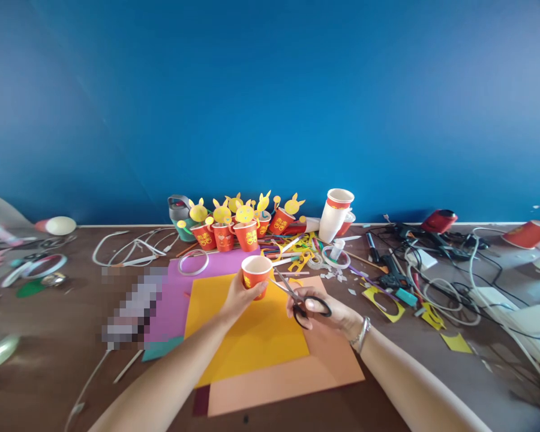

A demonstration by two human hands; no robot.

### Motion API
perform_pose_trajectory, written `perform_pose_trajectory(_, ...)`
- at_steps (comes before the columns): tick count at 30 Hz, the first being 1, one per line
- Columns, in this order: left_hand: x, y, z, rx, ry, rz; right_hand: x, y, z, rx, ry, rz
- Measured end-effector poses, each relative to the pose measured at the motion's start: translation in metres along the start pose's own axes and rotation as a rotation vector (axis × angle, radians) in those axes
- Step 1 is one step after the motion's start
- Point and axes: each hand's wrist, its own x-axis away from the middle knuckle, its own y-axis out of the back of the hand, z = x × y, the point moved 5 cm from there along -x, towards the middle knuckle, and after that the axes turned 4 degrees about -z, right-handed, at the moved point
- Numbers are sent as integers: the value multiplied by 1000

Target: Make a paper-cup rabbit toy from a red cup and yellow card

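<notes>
Red paper cup (pixel 256 277), scissors (pixel 285 290), pixelated object (pixel 135 306)

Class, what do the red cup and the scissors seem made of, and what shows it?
The red cup looks like coated paper: thin rolled rim, glossy printed surface, pale inside. The scissors seem to have bright steel blades and black moulded plastic handles; the exact metal cannot be told.

Left hand (pixel 238 297) gripping a red paper cup (pixel 256 276), right hand (pixel 324 313) holding black-handled scissors (pixel 292 294) just beside it, above yellow card (pixel 247 342)
</notes>
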Motion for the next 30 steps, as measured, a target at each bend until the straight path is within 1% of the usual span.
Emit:
perform_pose_trajectory(3, 1, 0, -2, -39, -21, -45, 0, 1, -3, -25, -21, -15)
perform_pose_trajectory(10, 3, -3, -8, -127, -100, -71, -1, 0, -7, -68, -33, -55)
perform_pose_trajectory(15, 3, -3, -6, -158, -121, -72, -1, 2, -9, -76, -65, -75)
perform_pose_trajectory(19, 3, -3, -3, -121, -119, -47, -2, 3, -9, -39, -72, -70)
perform_pose_trajectory(24, 4, 0, -5, -74, -114, -68, -2, 1, -4, -38, -34, -61)
perform_pose_trajectory(28, 6, -1, -6, 1, -155, -1, -2, 2, -1, -42, -9, -70)
perform_pose_trajectory(30, 6, -2, -6, 19, -170, 3, -1, 3, -1, -40, 0, -68)
